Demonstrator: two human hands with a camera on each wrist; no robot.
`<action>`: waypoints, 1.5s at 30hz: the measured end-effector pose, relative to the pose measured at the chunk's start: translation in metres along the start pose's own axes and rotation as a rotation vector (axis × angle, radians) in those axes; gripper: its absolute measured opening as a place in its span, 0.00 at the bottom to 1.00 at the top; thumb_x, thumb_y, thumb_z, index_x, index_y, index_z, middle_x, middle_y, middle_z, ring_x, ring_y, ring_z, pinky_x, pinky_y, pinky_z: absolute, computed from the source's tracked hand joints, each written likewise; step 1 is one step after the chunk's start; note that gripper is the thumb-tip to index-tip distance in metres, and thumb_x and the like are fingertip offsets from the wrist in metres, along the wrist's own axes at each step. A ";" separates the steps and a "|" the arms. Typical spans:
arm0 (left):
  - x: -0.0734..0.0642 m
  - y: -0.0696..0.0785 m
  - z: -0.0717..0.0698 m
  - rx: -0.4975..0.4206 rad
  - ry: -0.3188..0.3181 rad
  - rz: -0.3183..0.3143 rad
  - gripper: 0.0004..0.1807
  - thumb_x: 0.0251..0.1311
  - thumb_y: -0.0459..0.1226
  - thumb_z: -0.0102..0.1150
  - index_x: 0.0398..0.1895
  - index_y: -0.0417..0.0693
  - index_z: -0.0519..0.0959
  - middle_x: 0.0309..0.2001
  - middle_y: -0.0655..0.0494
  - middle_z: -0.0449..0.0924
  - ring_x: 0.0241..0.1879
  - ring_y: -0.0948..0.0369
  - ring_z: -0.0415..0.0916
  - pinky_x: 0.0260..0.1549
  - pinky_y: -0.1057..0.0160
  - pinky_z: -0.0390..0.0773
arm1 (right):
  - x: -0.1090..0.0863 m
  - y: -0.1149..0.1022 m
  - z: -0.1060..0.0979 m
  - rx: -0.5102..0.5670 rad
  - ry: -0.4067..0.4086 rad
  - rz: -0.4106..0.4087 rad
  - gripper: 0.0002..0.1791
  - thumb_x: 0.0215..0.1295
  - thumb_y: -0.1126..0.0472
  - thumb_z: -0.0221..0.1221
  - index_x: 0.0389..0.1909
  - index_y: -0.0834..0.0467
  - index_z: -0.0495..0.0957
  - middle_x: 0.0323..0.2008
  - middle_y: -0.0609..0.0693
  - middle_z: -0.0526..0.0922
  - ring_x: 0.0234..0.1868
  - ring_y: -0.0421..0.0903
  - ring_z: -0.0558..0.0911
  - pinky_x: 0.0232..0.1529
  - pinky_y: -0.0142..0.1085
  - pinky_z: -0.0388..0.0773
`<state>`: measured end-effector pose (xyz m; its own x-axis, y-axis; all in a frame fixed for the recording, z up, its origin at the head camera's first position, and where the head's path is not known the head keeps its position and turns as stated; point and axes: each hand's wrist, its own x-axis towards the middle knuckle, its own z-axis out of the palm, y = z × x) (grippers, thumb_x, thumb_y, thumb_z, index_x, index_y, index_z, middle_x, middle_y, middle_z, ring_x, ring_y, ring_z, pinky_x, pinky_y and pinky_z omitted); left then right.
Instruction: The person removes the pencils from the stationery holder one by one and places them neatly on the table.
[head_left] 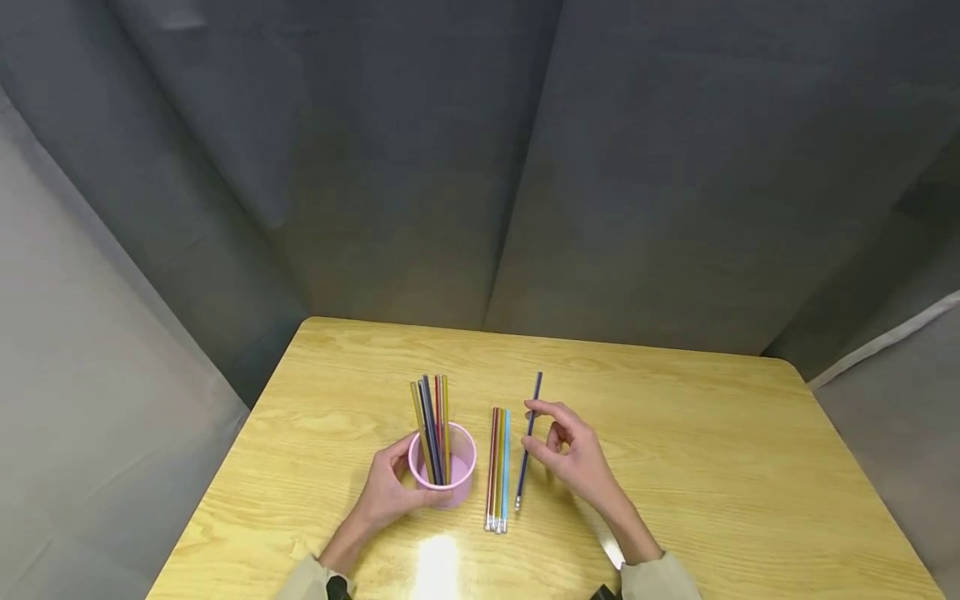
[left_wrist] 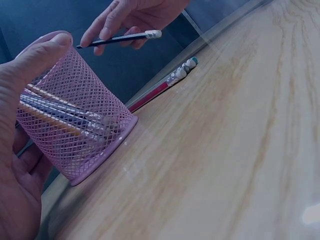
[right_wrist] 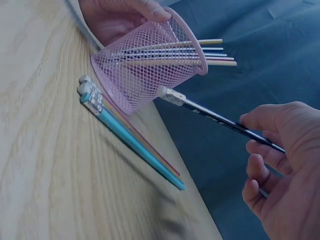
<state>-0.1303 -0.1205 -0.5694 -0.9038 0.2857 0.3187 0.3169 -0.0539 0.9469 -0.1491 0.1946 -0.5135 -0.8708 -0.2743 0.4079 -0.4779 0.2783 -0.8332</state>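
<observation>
My left hand [head_left: 393, 487] grips a pink mesh pencil cup [left_wrist: 92, 95] by its side, thumb near the rim. Several pencils [head_left: 431, 429] stand in the cup, leaning toward its left side, eraser ends down. Between thumb and fingers my right hand [head_left: 573, 454] pinches a dark blue pencil [right_wrist: 220, 120] above the table, its white eraser end toward me. Side by side on the table, between the cup and the right hand, lie several more pencils [head_left: 497, 471]; a light blue pencil [right_wrist: 135, 139] is the rightmost, with red and yellow ones beside it.
The wooden table [head_left: 712, 467] extends well to the right of the hands. Dark grey curtains [head_left: 420, 167] hang behind its far edge, and a lighter grey cloth [head_left: 97, 375] hangs on the left.
</observation>
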 end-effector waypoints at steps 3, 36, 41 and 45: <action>-0.001 0.000 -0.001 0.000 0.002 0.010 0.49 0.38 0.24 0.83 0.70 0.35 0.73 0.65 0.35 0.78 0.63 0.53 0.78 0.69 0.64 0.74 | 0.000 0.004 0.001 -0.021 -0.020 0.024 0.28 0.65 0.69 0.70 0.66 0.57 0.78 0.50 0.52 0.80 0.24 0.39 0.72 0.19 0.31 0.71; -0.002 0.000 -0.001 -0.005 0.004 0.025 0.49 0.38 0.25 0.84 0.70 0.34 0.73 0.65 0.36 0.79 0.66 0.58 0.77 0.71 0.66 0.70 | -0.003 0.009 0.004 -0.158 -0.032 0.199 0.20 0.66 0.67 0.70 0.59 0.61 0.82 0.43 0.56 0.83 0.19 0.34 0.66 0.13 0.27 0.65; -0.002 0.000 -0.001 -0.006 0.003 0.032 0.49 0.38 0.25 0.84 0.70 0.33 0.73 0.65 0.35 0.78 0.66 0.56 0.76 0.71 0.66 0.70 | -0.004 0.011 0.005 -0.133 -0.060 0.210 0.19 0.66 0.67 0.70 0.57 0.57 0.83 0.43 0.58 0.84 0.17 0.31 0.65 0.12 0.26 0.64; -0.002 0.000 -0.001 -0.001 0.001 0.026 0.49 0.37 0.25 0.84 0.70 0.35 0.73 0.65 0.36 0.78 0.65 0.57 0.77 0.70 0.65 0.71 | -0.005 0.016 0.009 -0.156 -0.099 0.208 0.18 0.65 0.67 0.70 0.54 0.59 0.83 0.42 0.57 0.85 0.17 0.31 0.64 0.14 0.26 0.63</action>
<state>-0.1293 -0.1222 -0.5701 -0.8954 0.2834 0.3434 0.3403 -0.0619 0.9383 -0.1518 0.1919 -0.5325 -0.9404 -0.2826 0.1892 -0.3084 0.4740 -0.8248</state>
